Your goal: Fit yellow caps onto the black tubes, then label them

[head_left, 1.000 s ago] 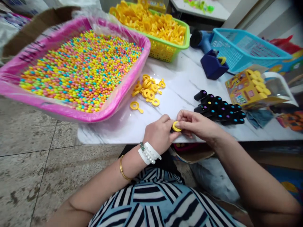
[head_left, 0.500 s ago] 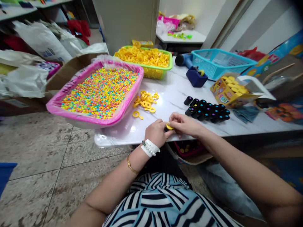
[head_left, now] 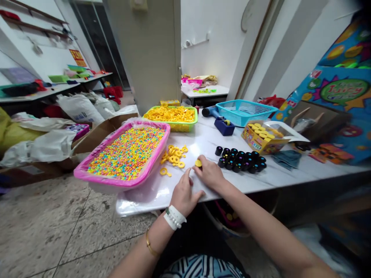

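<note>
1. The right hand (head_left: 209,174) rests on the white table (head_left: 261,179), fingertips pinching a yellow cap (head_left: 198,163).
2. The left hand (head_left: 183,194) lies just beside it, fingers loose, holding nothing.
3. Loose yellow rings (head_left: 174,156) sit between the hands and the pink tray (head_left: 121,182) — heaped with coloured candy beads (head_left: 129,152).
4. A cluster of black tubes (head_left: 242,160) stands right of the hands.
5. Farther back — a green basket (head_left: 171,125) and a blue basket (head_left: 242,112).

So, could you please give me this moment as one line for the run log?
right hand: holds yellow cap on table | left hand: open, flat on table | nearby: loose yellow rings, black tubes, pink tray
</note>
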### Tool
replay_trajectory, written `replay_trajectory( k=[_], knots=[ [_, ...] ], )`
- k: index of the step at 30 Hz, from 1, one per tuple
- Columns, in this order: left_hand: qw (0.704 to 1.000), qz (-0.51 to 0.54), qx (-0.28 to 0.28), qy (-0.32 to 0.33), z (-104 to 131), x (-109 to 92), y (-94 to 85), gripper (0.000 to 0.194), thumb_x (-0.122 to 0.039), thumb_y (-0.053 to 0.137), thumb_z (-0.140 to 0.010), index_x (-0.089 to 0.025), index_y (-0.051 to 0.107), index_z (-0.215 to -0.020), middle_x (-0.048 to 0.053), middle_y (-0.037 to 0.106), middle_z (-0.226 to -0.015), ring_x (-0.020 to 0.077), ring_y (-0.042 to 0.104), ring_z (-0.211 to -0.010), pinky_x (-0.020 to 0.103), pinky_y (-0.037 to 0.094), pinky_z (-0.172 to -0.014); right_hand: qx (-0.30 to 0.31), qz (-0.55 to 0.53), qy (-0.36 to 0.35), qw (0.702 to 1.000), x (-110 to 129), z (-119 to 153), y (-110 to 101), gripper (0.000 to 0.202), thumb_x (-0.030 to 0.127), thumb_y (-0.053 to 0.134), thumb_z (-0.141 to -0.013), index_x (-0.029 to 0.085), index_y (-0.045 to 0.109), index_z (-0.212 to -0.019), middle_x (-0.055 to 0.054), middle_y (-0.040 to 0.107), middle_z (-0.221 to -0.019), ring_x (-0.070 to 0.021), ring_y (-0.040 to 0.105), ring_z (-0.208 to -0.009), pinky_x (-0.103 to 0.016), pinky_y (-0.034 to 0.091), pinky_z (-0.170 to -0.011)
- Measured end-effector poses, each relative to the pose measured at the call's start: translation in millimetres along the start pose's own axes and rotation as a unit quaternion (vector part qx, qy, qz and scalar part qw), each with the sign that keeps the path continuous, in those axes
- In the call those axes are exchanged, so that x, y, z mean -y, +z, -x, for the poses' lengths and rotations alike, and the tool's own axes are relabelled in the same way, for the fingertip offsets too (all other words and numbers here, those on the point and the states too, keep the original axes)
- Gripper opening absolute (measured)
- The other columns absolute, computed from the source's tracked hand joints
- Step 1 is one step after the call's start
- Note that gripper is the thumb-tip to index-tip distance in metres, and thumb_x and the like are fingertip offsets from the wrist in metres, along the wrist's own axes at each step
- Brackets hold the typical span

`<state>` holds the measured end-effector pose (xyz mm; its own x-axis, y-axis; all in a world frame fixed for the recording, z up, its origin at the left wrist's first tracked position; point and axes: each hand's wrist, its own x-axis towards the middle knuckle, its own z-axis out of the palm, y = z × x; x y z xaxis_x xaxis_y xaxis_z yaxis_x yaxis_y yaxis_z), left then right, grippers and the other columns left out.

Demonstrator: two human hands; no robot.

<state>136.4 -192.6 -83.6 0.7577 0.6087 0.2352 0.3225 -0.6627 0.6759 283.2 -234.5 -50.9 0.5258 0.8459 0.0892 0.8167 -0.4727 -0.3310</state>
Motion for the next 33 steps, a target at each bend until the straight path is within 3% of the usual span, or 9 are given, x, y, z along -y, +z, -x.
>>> replay_trajectory(
  k=[3, 6, 11, 14, 18, 22, 24, 29, 33],
  knots=[
    [1.0, 0.014, 0.007, 0.018, 2, 3, -5.2, 0.05, -0.029, 0.068, -0.082, -0.019, 0.05, -0.128, 0.002, 0.061, -0.091, 0.0153, 0.061, -0.071, 0.034, 0.055, -0.077, 0.004, 0.029, 0.044, 0.999, -1, -35, -1, 0.036, 0.043, 0.047, -0.095, 0.017, 0.047, -0.12, -0.018, 0.071, -0.101, -0.0301, 0.067, -0.092, -0.034, 0.045, -0.074],
    [0.997, -0.066, 0.006, 0.048, -3, 2, -19.7, 0.025, -0.031, 0.063, -0.086, -0.02, 0.062, -0.109, 0.006, 0.061, -0.101, 0.0173, 0.063, -0.081, 0.032, 0.055, -0.078, 0.033, 0.051, 0.05, 0.997, -4, -51, -13, 0.048, 0.052, 0.057, -0.088, 0.015, 0.049, -0.118, -0.02, 0.07, -0.102, -0.0324, 0.067, -0.095, -0.035, 0.046, -0.075],
    [0.962, -0.272, 0.032, 0.021, -32, 6, -43.9, 0.03, -0.032, 0.064, -0.086, -0.018, 0.062, -0.112, 0.01, 0.061, -0.114, 0.0258, 0.061, -0.102, 0.036, 0.051, -0.085, -0.025, 0.131, 0.052, 0.99, -29, -55, -51, 0.064, 0.06, 0.05, -0.088, 0.015, 0.043, -0.134, -0.022, 0.065, -0.114, -0.0361, 0.06, -0.106, -0.043, 0.043, -0.083],
    [0.959, -0.278, 0.06, 0.005, -44, 10, -45.4, 0.03, -0.034, 0.063, -0.086, -0.017, 0.062, -0.111, 0.009, 0.063, -0.108, 0.0254, 0.064, -0.093, 0.036, 0.051, -0.077, -0.014, 0.247, 0.04, 0.968, -54, -67, -67, 0.052, 0.048, 0.062, -0.081, 0.013, 0.061, -0.119, -0.022, 0.067, -0.111, -0.0372, 0.057, -0.108, -0.047, 0.038, -0.089],
    [0.972, -0.23, 0.052, 0.001, -38, 11, -43.4, 0.028, -0.033, 0.062, -0.087, -0.017, 0.062, -0.11, 0.01, 0.062, -0.112, 0.0249, 0.064, -0.097, 0.035, 0.052, -0.079, 0.04, 0.286, 0.017, 0.957, -69, -78, -76, 0.02, 0.024, 0.066, -0.074, 0.012, 0.073, -0.088, -0.016, 0.071, -0.083, -0.0305, 0.062, -0.093, -0.044, 0.034, -0.093],
    [0.995, -0.095, -0.018, 0.014, -12, 5, -48.6, 0.04, -0.033, 0.067, -0.085, -0.018, 0.058, -0.121, 0.01, 0.062, -0.117, 0.024, 0.062, -0.104, 0.034, 0.053, -0.086, -0.017, 0.289, -0.043, 0.956, -38, -49, -81, 0.028, 0.03, 0.061, -0.08, 0.012, 0.072, -0.099, -0.016, 0.07, -0.091, -0.0332, 0.056, -0.105, -0.045, 0.03, -0.098],
    [0.998, -0.039, -0.054, 0.025, 1, 2, -50.3, 0.052, -0.035, 0.072, -0.082, -0.017, 0.054, -0.127, 0.011, 0.062, -0.119, 0.0247, 0.061, -0.107, 0.037, 0.052, -0.09, -0.046, 0.231, -0.126, 0.964, -11, -20, -77, 0.03, 0.034, 0.063, -0.079, 0.015, 0.069, -0.102, -0.015, 0.069, -0.091, -0.0329, 0.056, -0.103, -0.044, 0.035, -0.095],
    [0.998, 0.014, -0.062, 0.018, 22, 11, -46.2, 0.041, -0.018, 0.072, -0.079, -0.017, 0.059, -0.119, 0.009, 0.066, -0.111, 0.0238, 0.061, -0.104, 0.038, 0.051, -0.091, 0.087, 0.014, -0.285, 0.954, 35, 31, -49, 0.022, 0.027, 0.064, -0.082, 0.016, 0.065, -0.101, -0.011, 0.07, -0.095, -0.0264, 0.061, -0.095, -0.037, 0.044, -0.088],
    [0.998, 0.05, -0.031, -0.01, 26, 22, -45.7, 0.027, -0.013, 0.073, -0.078, -0.018, 0.066, -0.103, 0.006, 0.068, -0.095, 0.0204, 0.064, -0.088, 0.032, 0.052, -0.081, 0.15, -0.084, -0.248, 0.953, 40, 8, -33, 0.03, 0.034, 0.06, -0.089, 0.019, 0.063, -0.115, -0.006, 0.073, -0.101, -0.0198, 0.067, -0.092, -0.029, 0.048, -0.083]
  ],
)
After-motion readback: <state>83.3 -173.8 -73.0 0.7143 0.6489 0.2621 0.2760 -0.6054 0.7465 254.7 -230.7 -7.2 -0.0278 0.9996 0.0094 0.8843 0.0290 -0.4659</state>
